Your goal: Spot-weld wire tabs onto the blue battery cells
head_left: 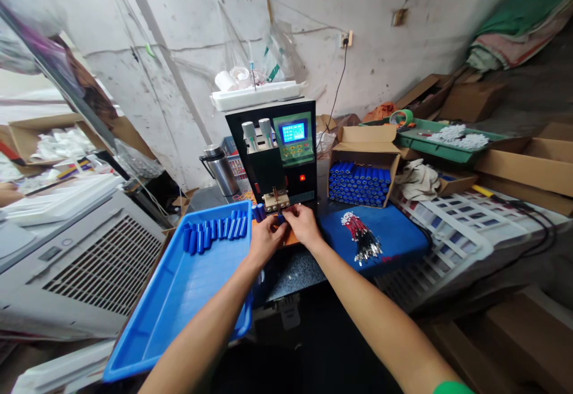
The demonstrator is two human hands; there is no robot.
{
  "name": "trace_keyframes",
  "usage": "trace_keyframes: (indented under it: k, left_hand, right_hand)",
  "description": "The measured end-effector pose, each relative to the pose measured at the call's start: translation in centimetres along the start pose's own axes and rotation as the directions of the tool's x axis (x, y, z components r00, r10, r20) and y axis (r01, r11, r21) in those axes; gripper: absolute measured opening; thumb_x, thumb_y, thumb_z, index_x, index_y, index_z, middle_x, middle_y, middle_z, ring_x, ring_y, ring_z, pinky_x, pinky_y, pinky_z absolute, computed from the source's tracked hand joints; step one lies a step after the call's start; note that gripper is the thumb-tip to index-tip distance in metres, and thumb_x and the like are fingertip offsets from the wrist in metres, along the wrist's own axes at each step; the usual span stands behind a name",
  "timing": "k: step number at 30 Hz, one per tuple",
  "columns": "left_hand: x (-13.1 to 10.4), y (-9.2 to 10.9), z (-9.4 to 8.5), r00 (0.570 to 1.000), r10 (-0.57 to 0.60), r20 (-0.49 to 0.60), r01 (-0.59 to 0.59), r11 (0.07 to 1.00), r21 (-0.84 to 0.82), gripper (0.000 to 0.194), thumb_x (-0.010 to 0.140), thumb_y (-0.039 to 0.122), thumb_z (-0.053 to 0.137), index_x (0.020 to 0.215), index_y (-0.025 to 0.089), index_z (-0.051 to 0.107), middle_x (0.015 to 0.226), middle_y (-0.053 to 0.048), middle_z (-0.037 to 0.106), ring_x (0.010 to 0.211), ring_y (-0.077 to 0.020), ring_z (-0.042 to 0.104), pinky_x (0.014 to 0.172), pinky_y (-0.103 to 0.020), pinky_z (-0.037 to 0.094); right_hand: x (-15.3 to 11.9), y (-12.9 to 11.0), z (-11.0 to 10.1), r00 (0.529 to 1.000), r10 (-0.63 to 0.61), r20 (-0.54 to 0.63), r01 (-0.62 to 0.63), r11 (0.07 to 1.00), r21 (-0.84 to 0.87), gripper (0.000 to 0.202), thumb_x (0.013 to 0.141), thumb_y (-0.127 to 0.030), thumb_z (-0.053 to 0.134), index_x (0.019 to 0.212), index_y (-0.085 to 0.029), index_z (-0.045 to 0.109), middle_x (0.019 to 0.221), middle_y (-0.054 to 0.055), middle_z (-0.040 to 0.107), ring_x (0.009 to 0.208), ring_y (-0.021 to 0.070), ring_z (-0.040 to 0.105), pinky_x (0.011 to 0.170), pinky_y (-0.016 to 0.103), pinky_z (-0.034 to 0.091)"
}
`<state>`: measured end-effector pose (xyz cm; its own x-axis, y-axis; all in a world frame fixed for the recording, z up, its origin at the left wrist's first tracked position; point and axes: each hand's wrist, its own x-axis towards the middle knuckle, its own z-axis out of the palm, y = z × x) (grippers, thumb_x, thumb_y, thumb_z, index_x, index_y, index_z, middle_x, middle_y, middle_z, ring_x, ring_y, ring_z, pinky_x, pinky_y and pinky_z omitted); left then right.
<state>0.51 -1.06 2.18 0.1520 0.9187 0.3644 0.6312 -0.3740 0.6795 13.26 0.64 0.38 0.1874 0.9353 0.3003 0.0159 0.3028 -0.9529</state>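
Observation:
A black spot welder (271, 143) with a lit blue display stands on the dark worktop. Under its electrodes (276, 198), a blue cylindrical battery cell (280, 218) shows between my fingers. My left hand (265, 240) is closed around the cell's near side, over an orange pad (293, 237). From the right, my right hand (302, 224) pinches at the cell's other end, its fingertips right by the electrodes. Whatever lies between those fingertips is too small to make out. More blue cells (258, 211) stand just left of the electrodes.
Left is a blue tray (179, 304) with rows of cells (215, 233). To the right, red and black wire leads (362, 237) lie on a blue surface (403, 239), before a carton (362, 137) packed with cells. A steel flask (222, 171) stands behind the tray.

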Motion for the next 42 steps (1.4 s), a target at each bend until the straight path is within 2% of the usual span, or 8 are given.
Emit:
trace_keyframes:
  k: [13,23,28,31,36,38,40,42]
  left_hand:
    - [0.0,0.0,0.1,1.0,-0.017,0.017,0.017,1.0,-0.007,0.019,0.079,0.033,0.059,0.07,0.017,0.058,0.056,0.002,0.06,0.048,-0.0103,0.051,0.049,-0.021,0.037]
    - [0.1,-0.6,0.1,0.998,0.012,0.059,-0.013,1.0,0.027,0.016,0.079,0.033,0.059,0.08,0.017,0.062,0.068,0.0,0.064,0.061,-0.0134,0.056,0.055,-0.023,0.04]
    - [0.1,-0.8,0.3,0.999,0.004,0.054,-0.005,1.0,0.023,0.02,0.081,0.037,0.058,0.079,0.017,0.061,0.068,0.0,0.064,0.061,-0.0135,0.055,0.054,-0.022,0.039]
    - [0.2,-0.8,0.3,0.999,0.018,0.044,-0.02,0.999,0.045,0.019,0.08,0.035,0.058,0.078,0.016,0.061,0.069,-0.001,0.065,0.061,-0.0135,0.057,0.055,-0.023,0.041]
    - [0.6,-1.1,-1.0,0.998,0.02,0.057,-0.019,1.0,-0.004,0.03,0.073,0.028,0.06,0.1,0.015,0.064,0.088,-0.005,0.071,0.069,-0.0151,0.063,0.066,-0.026,0.048]
    - [0.7,-1.1,-2.0,0.995,0.023,0.096,-0.026,0.999,0.024,0.024,0.072,0.026,0.058,0.092,0.016,0.066,0.083,-0.004,0.07,0.068,-0.0154,0.062,0.066,-0.026,0.047]
    - [0.6,-1.1,-3.0,0.98,0.041,0.196,-0.05,0.998,0.044,0.016,0.073,0.027,0.055,0.078,0.016,0.066,0.072,-0.002,0.068,0.064,-0.015,0.059,0.062,-0.025,0.045]
    - [0.4,-0.9,-3.7,0.952,0.054,0.301,-0.067,0.997,0.032,0.019,0.075,0.03,0.054,0.072,0.016,0.067,0.066,-0.002,0.067,0.061,-0.0147,0.057,0.059,-0.025,0.043]
  right_hand:
    - [0.3,0.5,0.0,1.0,0.004,0.013,-0.004,1.0,-0.016,0.017,0.079,-0.033,0.06,0.073,-0.018,0.064,0.075,0.005,0.07,0.072,0.0201,0.063,0.07,0.03,0.046]
    - [-0.4,1.0,-1.2,0.998,-0.033,0.056,0.03,0.998,0.046,0.022,0.078,-0.041,0.063,0.076,-0.019,0.064,0.076,0.002,0.068,0.07,0.0173,0.062,0.065,0.026,0.046]
    - [-0.6,0.9,-1.8,0.991,-0.026,0.128,0.034,0.997,-0.065,0.024,0.074,-0.039,0.064,0.063,-0.019,0.06,0.06,0.0,0.062,0.06,0.016,0.056,0.057,0.025,0.041]
    - [-0.6,1.0,-1.8,0.989,-0.002,0.145,0.01,0.998,-0.055,0.025,0.072,-0.041,0.064,0.059,-0.019,0.058,0.051,-0.002,0.056,0.055,0.0149,0.051,0.053,0.024,0.037]
    - [-0.6,0.8,-1.9,0.987,0.046,0.152,-0.052,0.998,0.035,0.03,0.071,-0.044,0.063,0.057,-0.019,0.056,0.046,-0.003,0.05,0.046,0.0122,0.044,0.046,0.023,0.033]
    - [-0.7,0.7,-2.0,0.987,0.062,0.146,-0.071,0.996,0.057,0.031,0.07,-0.045,0.064,0.056,-0.019,0.057,0.047,-0.003,0.052,0.045,0.0116,0.044,0.045,0.023,0.032]
    - [-0.7,0.6,-2.0,0.989,0.068,0.135,-0.078,0.995,0.069,0.032,0.069,-0.046,0.065,0.056,-0.019,0.058,0.048,-0.002,0.054,0.046,0.012,0.046,0.045,0.023,0.034]
    - [-0.7,0.5,-2.0,0.989,0.068,0.132,-0.078,0.994,0.072,0.033,0.069,-0.047,0.067,0.056,-0.018,0.058,0.049,-0.001,0.056,0.047,0.0129,0.048,0.046,0.023,0.035]
